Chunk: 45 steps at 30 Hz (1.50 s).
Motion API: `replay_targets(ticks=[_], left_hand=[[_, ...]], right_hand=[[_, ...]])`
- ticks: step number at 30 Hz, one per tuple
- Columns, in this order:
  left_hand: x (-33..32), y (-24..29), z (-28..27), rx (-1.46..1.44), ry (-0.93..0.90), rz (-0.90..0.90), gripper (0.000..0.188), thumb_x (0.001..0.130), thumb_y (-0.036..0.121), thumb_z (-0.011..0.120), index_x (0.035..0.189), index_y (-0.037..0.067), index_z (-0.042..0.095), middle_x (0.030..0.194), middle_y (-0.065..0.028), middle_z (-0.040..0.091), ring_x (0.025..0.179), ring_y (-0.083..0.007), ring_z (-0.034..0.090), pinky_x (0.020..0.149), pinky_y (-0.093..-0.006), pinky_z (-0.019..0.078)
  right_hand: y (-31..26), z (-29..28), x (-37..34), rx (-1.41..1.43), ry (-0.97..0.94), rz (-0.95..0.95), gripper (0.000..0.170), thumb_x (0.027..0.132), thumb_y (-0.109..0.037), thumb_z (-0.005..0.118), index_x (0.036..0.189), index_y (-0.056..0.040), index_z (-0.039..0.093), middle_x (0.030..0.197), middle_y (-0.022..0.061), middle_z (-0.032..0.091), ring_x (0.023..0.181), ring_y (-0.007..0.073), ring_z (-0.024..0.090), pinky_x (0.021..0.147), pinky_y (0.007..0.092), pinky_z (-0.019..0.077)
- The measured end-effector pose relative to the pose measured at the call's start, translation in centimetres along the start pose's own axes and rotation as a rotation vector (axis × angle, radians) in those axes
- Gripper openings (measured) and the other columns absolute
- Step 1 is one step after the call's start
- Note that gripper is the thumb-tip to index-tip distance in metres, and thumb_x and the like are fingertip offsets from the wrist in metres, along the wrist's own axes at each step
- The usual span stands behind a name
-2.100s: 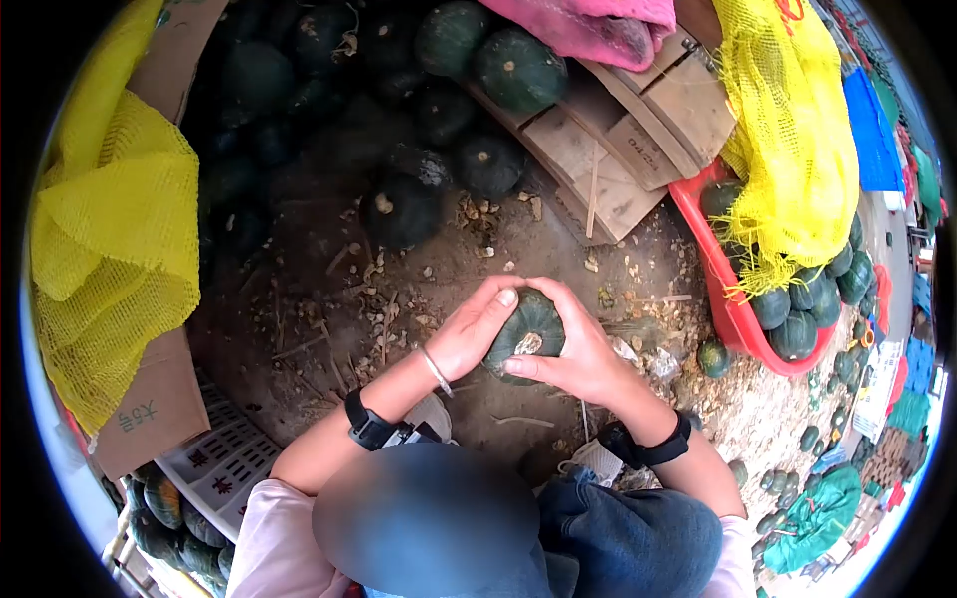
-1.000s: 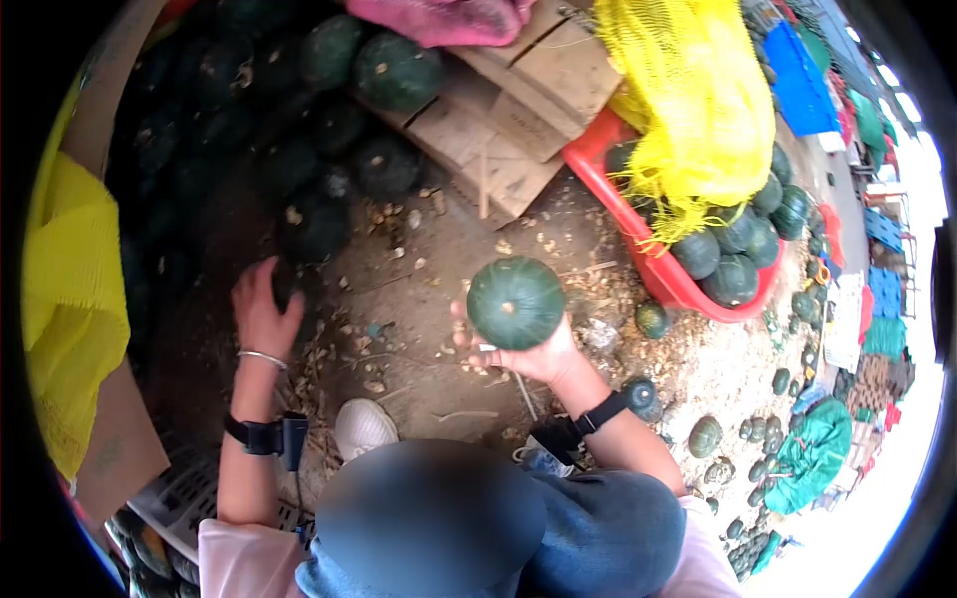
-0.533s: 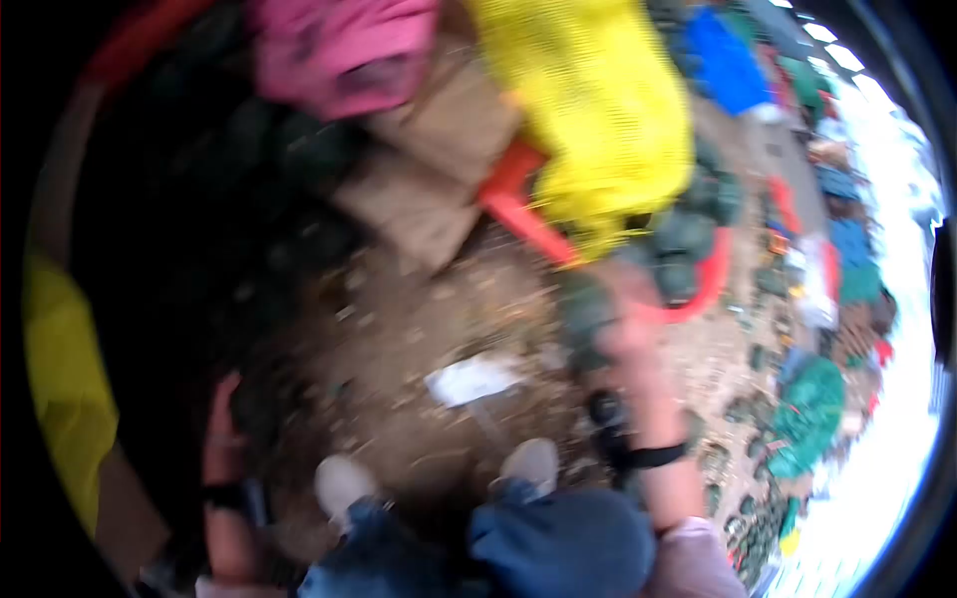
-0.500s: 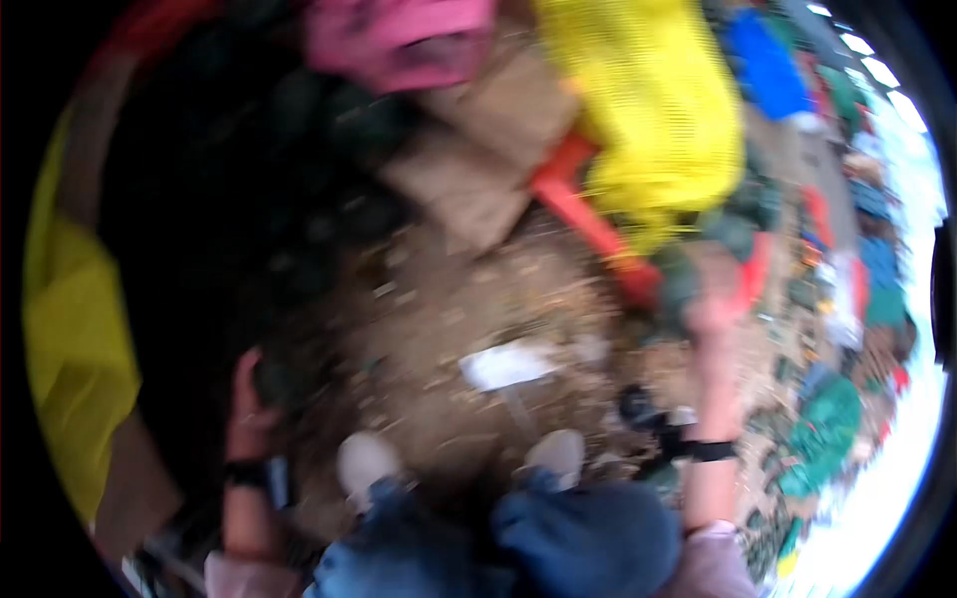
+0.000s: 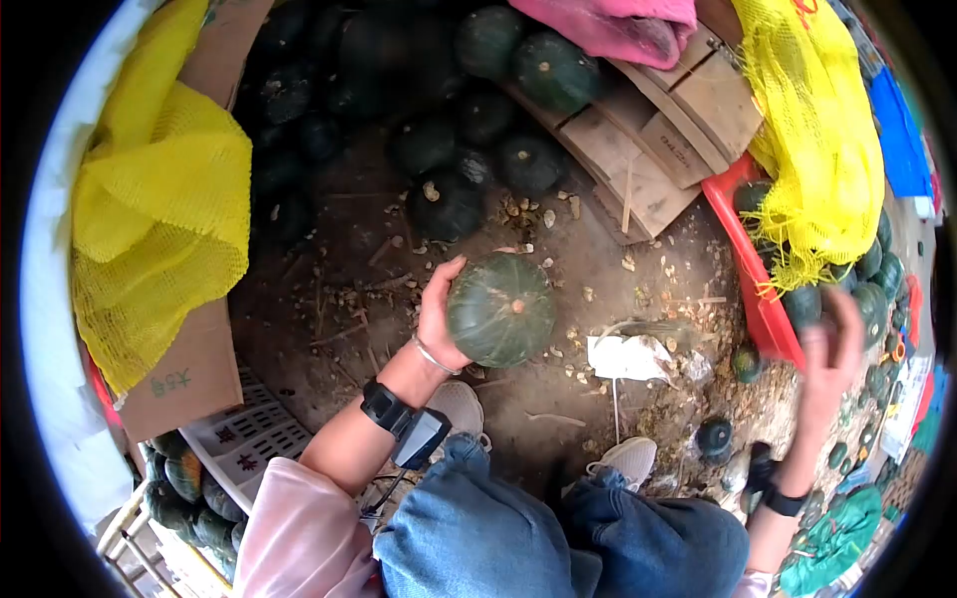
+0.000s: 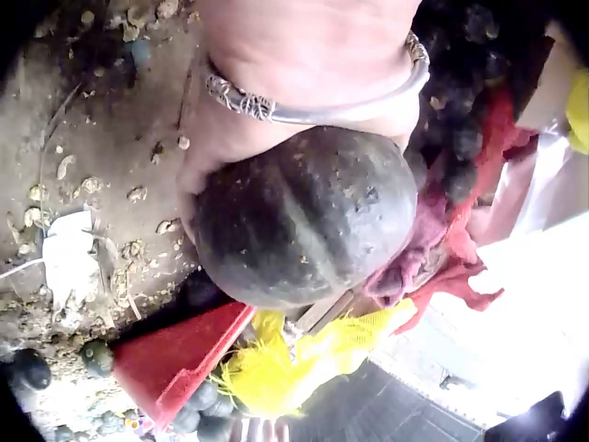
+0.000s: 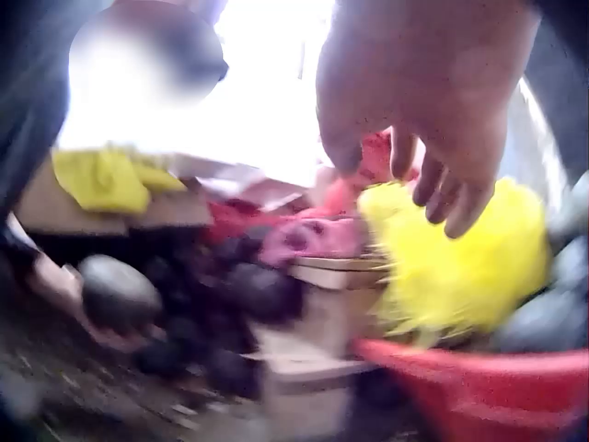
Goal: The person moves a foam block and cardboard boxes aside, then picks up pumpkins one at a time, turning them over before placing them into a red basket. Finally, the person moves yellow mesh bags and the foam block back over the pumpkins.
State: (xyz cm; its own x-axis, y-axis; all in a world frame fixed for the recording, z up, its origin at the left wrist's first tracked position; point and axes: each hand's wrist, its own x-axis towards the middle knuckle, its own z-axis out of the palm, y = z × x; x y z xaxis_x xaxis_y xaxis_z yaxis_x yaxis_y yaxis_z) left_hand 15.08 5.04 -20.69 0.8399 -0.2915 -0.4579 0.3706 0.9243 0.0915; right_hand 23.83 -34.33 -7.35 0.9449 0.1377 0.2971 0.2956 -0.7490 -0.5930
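A green pumpkin (image 5: 501, 311) rests in my left hand (image 5: 436, 319), which cups it from the left side and underneath. Close up in the left wrist view, the same pumpkin (image 6: 308, 221) shows dark skin with pale ribs; most of the fingers are hidden behind it. My right hand (image 5: 830, 344) is at the near side of the red tub (image 5: 746, 269), blurred by motion. In the right wrist view that hand (image 7: 423, 110) holds nothing, its fingers hanging loose above the tub's rim (image 7: 488, 373). Several green pumpkins (image 5: 870, 304) fill the tub, partly covered by a yellow mesh bag (image 5: 812, 130).
A dark heap of pumpkins (image 5: 439, 204) lies at the back left, beside flattened cardboard (image 5: 638, 149) and a pink sack (image 5: 618, 30). White litter (image 5: 630, 357) and debris cover the ground. Another yellow mesh bag (image 5: 164, 219) hangs left, above a white crate (image 5: 244, 439).
The right hand carried a pumpkin to the red tub and let it go. The left hand reached down left and now holds another pumpkin in front of the body.
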Motion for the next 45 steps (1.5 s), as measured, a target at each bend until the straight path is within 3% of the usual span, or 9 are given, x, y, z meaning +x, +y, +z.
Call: replay_targets(ticks=[5,13,18,21,23,27,31,40,45], left_hand=[[2.1,-3.3,1.7,0.503,0.326,0.118,0.042,0.097,0.041,0.042,0.111,0.004,0.058,0.101,-0.0106,0.066,0.088,-0.0196,0.065,0.082,-0.0324,0.0524],[-0.6,-2.0,1.7,0.912,0.151,0.147,0.032,0.096,0.028,0.054,0.118,0.005,0.059,0.088,0.0005,0.062,0.060,-0.0030,0.051,0.049,-0.0176,0.0415],[-1.1,-1.4,0.8,1.108,0.084,-0.114,0.033,0.090,0.020,0.063,0.120,0.006,0.057,0.098,-0.0023,0.062,0.080,-0.0077,0.060,0.065,-0.0232,0.0520],[0.3,1.0,-2.8,1.961,0.346,0.646,0.051,0.077,0.026,0.070,0.120,0.003,0.056,0.114,-0.0204,0.054,0.108,-0.0313,0.054,0.095,-0.0403,0.0432],[2.6,5.2,-6.5,1.976,0.687,0.876,0.072,0.072,0.029,0.072,0.130,0.000,0.041,0.126,-0.0250,0.042,0.117,-0.0409,0.042,0.100,-0.0453,0.0366],[6.1,8.8,-6.0,2.158,0.801,0.841,0.095,0.063,0.030,0.080,0.138,0.002,0.029,0.134,-0.0238,0.034,0.121,-0.0423,0.037,0.104,-0.0465,0.0331],[7.9,8.6,-4.2,2.186,0.989,0.660,0.103,0.058,0.033,0.084,0.140,0.005,0.027,0.132,-0.0244,0.037,0.124,-0.0398,0.036,0.104,-0.0477,0.0333],[1.6,2.9,-2.4,-0.127,-0.307,-0.146,0.088,0.079,0.072,0.041,0.144,0.014,0.027,0.141,-0.0238,0.034,0.120,-0.0563,0.040,0.083,-0.0666,0.0479],[0.4,0.0,-1.1,-0.125,-0.360,-0.212,0.087,0.080,0.071,0.040,0.144,0.014,0.027,0.142,-0.0221,0.035,0.119,-0.0516,0.044,0.083,-0.0688,0.0463]], right_hand=[[-7.6,13.5,-3.7,0.974,-0.941,0.628,0.082,0.078,-0.024,0.076,0.142,-0.0055,0.027,0.134,0.0194,0.041,0.122,0.0235,0.047,0.094,0.0384,0.0469],[-7.3,16.7,-5.0,1.659,-0.924,0.985,0.077,0.075,-0.012,0.074,0.138,-0.0027,0.031,0.130,0.0126,0.047,0.118,0.0235,0.050,0.096,0.0372,0.0452],[-5.2,17.0,-6.6,0.830,-0.796,0.474,0.067,0.072,-0.015,0.080,0.127,-0.0016,0.045,0.115,0.0093,0.057,0.109,0.0171,0.053,0.093,0.0331,0.0450],[-3.4,10.3,-3.5,0.523,-1.017,0.422,0.066,0.066,-0.020,0.084,0.120,-0.0009,0.052,0.113,0.0097,0.059,0.110,0.0206,0.054,0.096,0.0340,0.0431],[-1.8,2.3,2.7,0.002,-0.705,0.413,0.055,0.072,-0.017,0.076,0.119,-0.0006,0.054,0.106,0.0091,0.061,0.102,0.0206,0.058,0.087,0.0331,0.0483],[-6.6,-12.6,15.2,1.707,-0.229,0.226,0.055,0.090,-0.025,0.055,0.133,0.0037,0.037,0.114,0.0168,0.056,0.095,0.0181,0.060,0.079,0.0267,0.0537],[-5.6,-14.0,11.6,1.463,0.098,0.438,0.051,0.096,-0.031,0.050,0.134,0.0000,0.041,0.100,0.0122,0.064,0.088,0.0162,0.062,0.066,0.0283,0.0554],[-9.6,10.9,0.6,0.803,-0.788,0.477,0.045,0.085,-0.011,0.066,0.125,0.0005,0.049,0.110,0.0159,0.063,0.094,0.0207,0.063,0.080,0.0313,0.0539],[-11.3,15.0,-0.2,0.731,-0.820,0.200,0.072,0.078,-0.014,0.075,0.138,-0.0037,0.036,0.130,0.0158,0.048,0.114,0.0222,0.053,0.086,0.0323,0.0509]])
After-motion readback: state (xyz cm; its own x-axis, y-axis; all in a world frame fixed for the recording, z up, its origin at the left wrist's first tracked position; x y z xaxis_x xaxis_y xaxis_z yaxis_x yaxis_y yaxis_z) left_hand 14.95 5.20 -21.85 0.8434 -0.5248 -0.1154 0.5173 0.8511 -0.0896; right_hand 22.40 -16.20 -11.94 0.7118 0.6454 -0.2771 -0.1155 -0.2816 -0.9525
